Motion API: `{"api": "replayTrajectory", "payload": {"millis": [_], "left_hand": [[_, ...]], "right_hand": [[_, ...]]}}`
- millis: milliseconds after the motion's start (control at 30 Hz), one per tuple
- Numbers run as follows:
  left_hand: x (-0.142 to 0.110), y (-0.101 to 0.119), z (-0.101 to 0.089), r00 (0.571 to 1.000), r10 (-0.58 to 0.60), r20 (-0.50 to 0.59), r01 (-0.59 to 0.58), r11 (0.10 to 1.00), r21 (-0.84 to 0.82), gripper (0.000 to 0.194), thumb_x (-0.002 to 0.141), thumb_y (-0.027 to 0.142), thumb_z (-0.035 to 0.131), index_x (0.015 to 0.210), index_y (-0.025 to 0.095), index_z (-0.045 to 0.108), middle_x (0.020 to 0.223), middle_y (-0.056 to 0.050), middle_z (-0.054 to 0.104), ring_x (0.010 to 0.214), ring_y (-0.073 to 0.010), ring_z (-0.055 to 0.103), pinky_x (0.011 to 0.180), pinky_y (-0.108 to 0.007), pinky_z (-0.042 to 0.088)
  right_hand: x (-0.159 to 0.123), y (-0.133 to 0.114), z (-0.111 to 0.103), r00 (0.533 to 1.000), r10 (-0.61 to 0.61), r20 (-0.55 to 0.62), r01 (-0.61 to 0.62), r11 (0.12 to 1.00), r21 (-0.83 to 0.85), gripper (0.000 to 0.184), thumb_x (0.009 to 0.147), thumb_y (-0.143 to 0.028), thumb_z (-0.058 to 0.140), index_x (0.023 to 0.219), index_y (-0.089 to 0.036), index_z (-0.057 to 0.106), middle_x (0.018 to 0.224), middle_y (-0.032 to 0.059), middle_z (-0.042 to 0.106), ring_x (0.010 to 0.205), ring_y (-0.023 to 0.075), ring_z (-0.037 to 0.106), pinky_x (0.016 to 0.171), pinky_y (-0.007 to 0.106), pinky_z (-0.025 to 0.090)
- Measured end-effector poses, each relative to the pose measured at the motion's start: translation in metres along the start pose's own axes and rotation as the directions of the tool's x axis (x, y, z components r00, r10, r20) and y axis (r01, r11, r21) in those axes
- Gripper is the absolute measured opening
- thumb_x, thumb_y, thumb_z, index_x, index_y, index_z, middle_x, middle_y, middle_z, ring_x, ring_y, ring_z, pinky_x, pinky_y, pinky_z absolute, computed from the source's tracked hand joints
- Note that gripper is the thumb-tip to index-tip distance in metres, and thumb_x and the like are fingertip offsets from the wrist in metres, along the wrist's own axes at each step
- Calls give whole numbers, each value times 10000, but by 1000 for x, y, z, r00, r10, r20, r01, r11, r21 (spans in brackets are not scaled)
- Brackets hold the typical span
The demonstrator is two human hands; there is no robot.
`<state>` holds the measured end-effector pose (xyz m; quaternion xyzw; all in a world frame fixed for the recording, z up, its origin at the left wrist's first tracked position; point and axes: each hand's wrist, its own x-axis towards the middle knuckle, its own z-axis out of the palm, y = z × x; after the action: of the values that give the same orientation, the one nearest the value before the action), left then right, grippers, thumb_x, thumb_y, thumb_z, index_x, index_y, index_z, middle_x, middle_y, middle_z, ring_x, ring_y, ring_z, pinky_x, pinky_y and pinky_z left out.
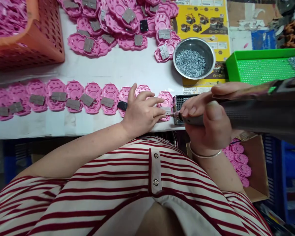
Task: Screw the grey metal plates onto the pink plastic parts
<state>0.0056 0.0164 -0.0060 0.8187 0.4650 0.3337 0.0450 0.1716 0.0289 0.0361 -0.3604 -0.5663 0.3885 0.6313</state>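
Observation:
My right hand is wrapped round a dark power screwdriver. Its bit points left and meets the grey cover of a pink plastic shell at the right end of a row. My left hand lies over the row with its fingers spread, the lower fingertips at that shell's grey cover. Partly hidden under this hand are two more shells, one with a black cover. To the left, several pink shells continue the row, each with a grey cover. A small metal perforated tray sits just under the screwdriver's tip.
A steel bowl of small screws stands beyond my right hand, beside a green tray. Pink shells are heaped at the back. An orange basket occupies the far left. Below the table edge, a cardboard box holds pink parts.

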Motion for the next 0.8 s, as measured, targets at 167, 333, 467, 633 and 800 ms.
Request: {"api": "replayTrajectory", "payload": {"millis": [167, 333, 467, 633, 800], "left_hand": [[1, 4, -2, 998, -10, 58, 10, 1000, -5, 144, 923, 414, 706, 839, 352, 804, 1155, 30, 759, 1141, -262, 619, 1194, -690, 188], [3, 7, -4, 989, -70, 130, 79, 995, -65, 58, 865, 422, 773, 840, 383, 808, 1136, 25, 769, 1135, -271, 618, 1170, -728, 206], [5, 9, -5, 978, -115, 173, 133, 986, -97, 28, 858, 396, 784, 841, 405, 805, 1126, 32, 771, 1112, -260, 620, 1172, -735, 208], [6, 10, -5, 971, -132, 198, 154, 983, -97, 54, 873, 369, 768, 840, 387, 807, 1121, 28, 772, 1119, -264, 614, 1176, -735, 192], [7, 10, -5, 963, -146, 225, 170, 981, -92, 81, 870, 387, 765, 801, 371, 805, 1129, 23, 775, 1129, -279, 611, 1171, -738, 180]], "right_hand": [[0, -22, 2, 990, -134, -44, 138, 985, 106, 286, 765, -408, 782, 1032, -341, 705, 940, -13, 636, 511, 83, 543, 484, 318, 501], [2, -26, 5, 982, -186, -32, 187, 981, 56, 272, 809, -473, 733, 1048, -353, 682, 845, -43, 634, 480, 64, 493, 475, 272, 489], [3, -24, 8, 977, -179, -112, 190, 978, 91, 251, 776, -451, 766, 980, -319, 702, 897, -27, 629, 448, 46, 452, 431, 272, 470], [2, -16, 7, 979, -175, -106, 186, 976, 113, 285, 765, -489, 761, 1007, -349, 703, 815, -32, 611, 433, 63, 451, 407, 286, 457], [-2, -12, 4, 990, -103, -100, 99, 994, -44, 385, 752, -649, 696, 1007, -369, 627, 933, 2, 608, 467, 81, 433, 421, 324, 434]]}}
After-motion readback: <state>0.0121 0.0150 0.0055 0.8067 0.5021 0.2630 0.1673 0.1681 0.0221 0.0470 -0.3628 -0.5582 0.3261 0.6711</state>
